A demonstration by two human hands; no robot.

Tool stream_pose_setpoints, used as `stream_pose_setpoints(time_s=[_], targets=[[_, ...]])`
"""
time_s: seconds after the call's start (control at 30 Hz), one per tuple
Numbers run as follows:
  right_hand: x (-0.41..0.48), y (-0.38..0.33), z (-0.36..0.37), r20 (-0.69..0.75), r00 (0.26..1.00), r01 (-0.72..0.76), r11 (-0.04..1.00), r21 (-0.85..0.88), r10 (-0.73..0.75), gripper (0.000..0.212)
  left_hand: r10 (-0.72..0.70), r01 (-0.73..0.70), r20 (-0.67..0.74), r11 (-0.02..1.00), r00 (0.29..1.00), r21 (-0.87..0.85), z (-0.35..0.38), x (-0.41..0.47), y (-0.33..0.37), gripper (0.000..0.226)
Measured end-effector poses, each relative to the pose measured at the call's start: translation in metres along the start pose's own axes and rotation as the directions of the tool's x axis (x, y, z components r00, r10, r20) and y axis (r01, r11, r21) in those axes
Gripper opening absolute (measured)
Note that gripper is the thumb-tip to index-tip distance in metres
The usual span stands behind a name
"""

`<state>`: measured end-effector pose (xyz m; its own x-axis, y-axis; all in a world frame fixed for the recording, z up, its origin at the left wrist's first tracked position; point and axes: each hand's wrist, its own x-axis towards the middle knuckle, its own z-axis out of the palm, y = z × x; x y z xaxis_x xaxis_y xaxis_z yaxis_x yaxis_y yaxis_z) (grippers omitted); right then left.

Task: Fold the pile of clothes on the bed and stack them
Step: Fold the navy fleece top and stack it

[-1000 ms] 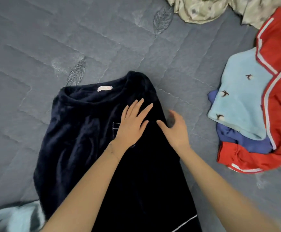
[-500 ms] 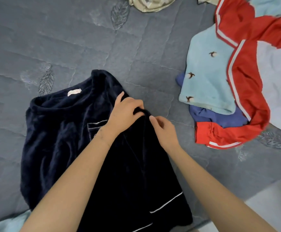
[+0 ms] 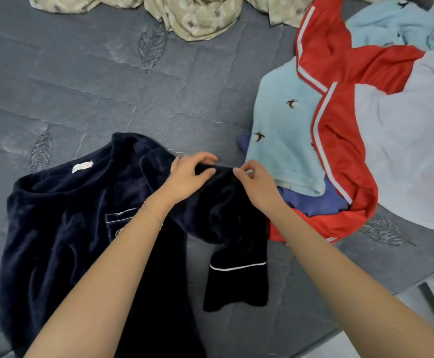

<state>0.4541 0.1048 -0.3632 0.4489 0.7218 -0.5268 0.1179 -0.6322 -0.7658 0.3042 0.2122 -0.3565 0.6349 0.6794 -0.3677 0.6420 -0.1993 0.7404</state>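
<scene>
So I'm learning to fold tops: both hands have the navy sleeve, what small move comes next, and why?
Probably swing the sleeve left, onto the dark navy fleece top. The left hand and right hand pinch its upper fold; its white-piped cuff sits off the body, over the grey quilted bed.

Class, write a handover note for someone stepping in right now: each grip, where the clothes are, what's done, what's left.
Both the left grip and the right grip pinch the bunched sleeve of the navy fleece top.
The top lies spread on the grey quilted bed. An unfolded pile sits to its right: light blue bird-print garment, red white-striped garment.
Done: top laid out. Left: fold in this sleeve, finish the top, fold the pile, stack.
</scene>
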Motion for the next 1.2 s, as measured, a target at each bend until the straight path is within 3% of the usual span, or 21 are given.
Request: stream_pose_setpoints(time_s=[0.07, 0.1, 0.23, 0.3, 0.4, 0.43, 0.5, 0.57, 0.63, 0.67, 0.73, 0.8, 0.87, 1.0, 1.13, 1.2], targets=[[0.008, -0.003, -0.012, 0.087, 0.996, -0.013, 1.000, -0.007, 0.013, 0.020, 0.020, -0.012, 0.168, 0.999, 0.986, -0.043, 0.008, 0.010, 0.013, 0.020], [0.010, -0.003, -0.016, 0.124, 0.992, -0.020, 1.000, -0.013, 0.021, 0.023, 0.022, -0.015, 0.185, 0.999, 0.982, -0.043, 0.012, 0.015, 0.019, 0.013], [0.011, 0.002, -0.031, 0.300, 0.949, -0.053, 0.988, -0.143, 0.095, 0.044, -0.070, 0.074, 0.046, 0.991, 0.996, -0.110, 0.020, 0.037, 0.031, 0.019], [0.008, 0.008, -0.036, 0.380, 0.918, -0.078, 0.990, -0.113, 0.116, 0.052, -0.103, 0.105, 0.024, 0.983, 0.994, -0.148, 0.025, 0.044, 0.034, 0.027], [0.004, 0.023, -0.035, 0.424, 0.892, -0.043, 0.964, -0.264, 0.156, 0.085, -0.214, 0.205, -0.045, 0.967, 0.976, -0.153, 0.034, 0.051, 0.034, 0.036], [0.004, 0.028, -0.034, 0.407, 0.899, -0.018, 0.941, -0.337, 0.162, 0.080, -0.255, 0.243, -0.068, 0.958, 0.964, -0.154, 0.036, 0.052, 0.032, 0.036], [0.009, 0.032, -0.041, 0.319, 0.937, -0.012, 0.927, -0.375, 0.141, 0.048, -0.294, 0.281, -0.084, 0.949, 0.952, -0.140, 0.037, 0.053, 0.029, 0.037], [0.018, 0.030, -0.055, 0.244, 0.963, -0.033, 0.947, -0.321, 0.116, 0.022, -0.267, 0.261, -0.031, 0.957, 0.963, -0.127, 0.035, 0.053, 0.028, 0.033], [0.028, 0.025, -0.073, 0.212, 0.970, -0.074, 0.976, -0.207, 0.118, 0.010, -0.194, 0.206, 0.076, 0.956, 0.978, -0.209, 0.034, 0.052, 0.036, 0.017], [0.031, 0.023, -0.082, 0.226, 0.966, -0.098, 0.988, -0.120, 0.123, 0.012, -0.145, 0.177, 0.137, 0.949, 0.980, -0.262, 0.034, 0.051, 0.041, 0.011], [0.036, 0.020, -0.097, 0.274, 0.949, -0.163, 0.987, 0.008, 0.155, 0.017, -0.051, 0.118, 0.239, 0.954, 0.970, -0.275, 0.040, 0.049, 0.047, 0.019], [0.037, 0.021, -0.103, 0.306, 0.934, -0.187, 0.982, -0.018, 0.184, 0.024, -0.003, 0.059, 0.304, 0.983, 0.953, -0.173, 0.051, 0.048, 0.051, 0.014], [0.036, 0.022, -0.104, 0.309, 0.938, -0.139, 0.987, -0.085, 0.159, 0.026, 0.012, 0.013, 0.268, 0.996, 0.963, -0.093, 0.061, 0.048, 0.055, 0.002], [0.033, 0.023, -0.106, 0.259, 0.963, -0.047, 0.995, -0.093, 0.070, 0.032, -0.009, 0.036, 0.187, 0.989, 0.982, -0.145, 0.064, 0.060, 0.065, 0.009], [0.035, 0.026, -0.109, 0.173, 0.985, 0.012, 0.992, -0.123, 0.010, 0.029, 0.014, 0.050, 0.381, 0.986, 0.925, -0.159, 0.063, 0.070, 0.075, 0.007], [0.036, 0.027, -0.110, 0.123, 0.992, 0.007, 0.994, -0.109, 0.007, 0.023, 0.003, 0.061, 0.396, 0.987, 0.918, -0.148, 0.066, 0.070, 0.078, 0.009]])
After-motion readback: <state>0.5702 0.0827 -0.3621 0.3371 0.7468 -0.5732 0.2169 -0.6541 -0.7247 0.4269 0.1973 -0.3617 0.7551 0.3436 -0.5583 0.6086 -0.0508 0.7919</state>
